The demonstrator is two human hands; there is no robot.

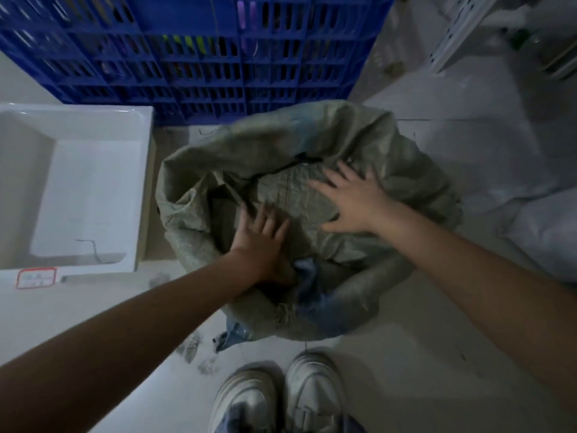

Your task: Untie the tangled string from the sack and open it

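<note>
A grey-green woven sack (218,157) stands on the floor in front of me, its mouth wide and its rim rolled outward. My left hand (262,239) reaches into the mouth on the near-left side, fingers spread and pressing on the inner fabric. My right hand (349,201) lies flat with fingers apart on a folded woven layer inside the sack. A bit of blue fabric (307,270) shows at the near rim. I see no string on the sack. A thin dark string (90,248) lies in the white tub to the left.
A white plastic tub (18,182) stands to the left of the sack. Blue slotted crates (193,51) are stacked behind it. A pale sack or bag (546,239) lies at the right. My white shoes (281,398) are just below the sack, with scraps (193,348) on the floor.
</note>
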